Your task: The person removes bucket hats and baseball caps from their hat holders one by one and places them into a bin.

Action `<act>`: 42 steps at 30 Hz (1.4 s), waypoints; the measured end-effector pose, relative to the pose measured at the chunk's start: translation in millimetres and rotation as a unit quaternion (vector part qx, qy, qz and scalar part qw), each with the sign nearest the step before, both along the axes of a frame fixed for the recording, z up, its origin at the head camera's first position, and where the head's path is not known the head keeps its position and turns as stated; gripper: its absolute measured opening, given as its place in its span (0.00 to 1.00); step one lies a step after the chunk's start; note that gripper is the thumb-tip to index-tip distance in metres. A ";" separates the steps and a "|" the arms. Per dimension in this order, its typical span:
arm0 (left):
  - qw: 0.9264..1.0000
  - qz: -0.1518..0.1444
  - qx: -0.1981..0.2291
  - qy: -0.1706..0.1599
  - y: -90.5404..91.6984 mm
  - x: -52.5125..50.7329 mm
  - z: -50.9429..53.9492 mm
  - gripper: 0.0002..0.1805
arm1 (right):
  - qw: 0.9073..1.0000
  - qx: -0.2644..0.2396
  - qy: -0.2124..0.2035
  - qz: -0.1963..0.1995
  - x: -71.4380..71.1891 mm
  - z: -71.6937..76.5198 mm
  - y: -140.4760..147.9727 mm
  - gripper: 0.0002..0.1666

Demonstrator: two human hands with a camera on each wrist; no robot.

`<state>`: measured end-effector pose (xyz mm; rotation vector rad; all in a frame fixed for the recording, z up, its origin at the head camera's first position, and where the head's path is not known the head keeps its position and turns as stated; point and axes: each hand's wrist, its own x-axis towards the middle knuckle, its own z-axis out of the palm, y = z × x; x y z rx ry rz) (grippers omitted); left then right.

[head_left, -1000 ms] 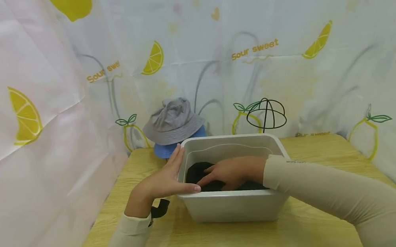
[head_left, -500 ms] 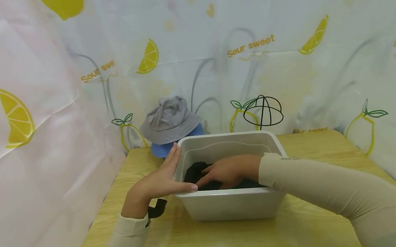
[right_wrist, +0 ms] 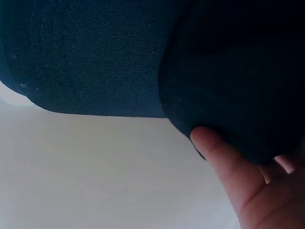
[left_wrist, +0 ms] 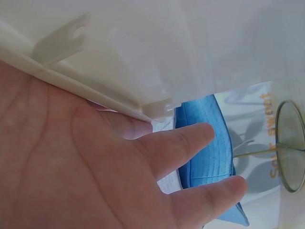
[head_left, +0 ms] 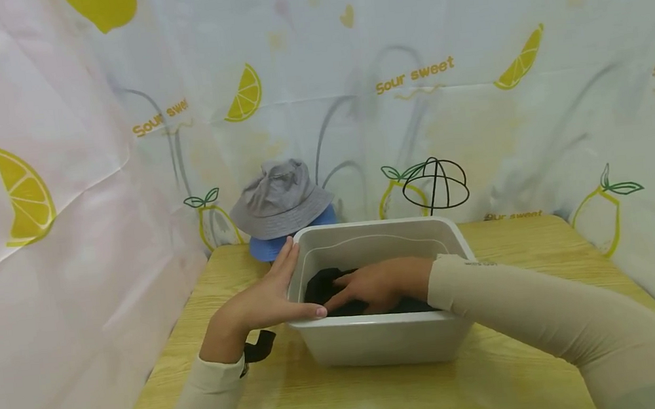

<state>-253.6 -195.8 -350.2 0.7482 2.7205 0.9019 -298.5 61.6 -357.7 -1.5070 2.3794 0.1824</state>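
A light grey plastic bin stands on the wooden table. My left hand rests against its left corner, fingers straight along the outer side and thumb on the front rim. In the left wrist view, the palm lies against the bin's edge with the fingers spread. Inside the bin, my right hand reaches into a dark cloth hat. The right wrist view shows the thumb on the edge of the dark fabric; other fingers are partly hidden behind it.
Behind the bin's left corner, a grey bucket hat sits on top of a blue hat. A black wire hat stand rises behind the bin. Printed curtains enclose the wooden table at the back and sides.
The whole head view has shifted slightly left and up. Both hands keep nearly the same places at the bin, and the dark hat stays inside it.
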 end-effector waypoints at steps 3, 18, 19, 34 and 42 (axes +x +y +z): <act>1.000 0.002 0.000 -0.001 0.1 -0.2 0.3 0.75 | 1.000 -0.011 0.010 -0.011 1.0 1.6 2.2 0.44; 1.000 0.001 -0.001 -0.002 -0.4 -1.0 2.5 0.74 | 0.998 -0.049 0.031 0.006 -1.7 6.9 1.8 0.52; 1.000 0.003 0.000 -0.006 -0.3 -0.8 2.0 0.74 | 0.998 -0.049 0.029 0.005 -1.8 7.5 2.4 0.51; 1.000 0.001 0.000 -0.005 0.9 -2.8 -2.5 0.75 | 0.992 -0.093 0.045 -0.066 5.0 52.3 31.6 0.48; 1.000 -0.004 0.005 0.008 -1.5 -3.1 -2.7 0.74 | 0.976 -0.152 0.070 -0.137 12.9 82.6 64.4 0.44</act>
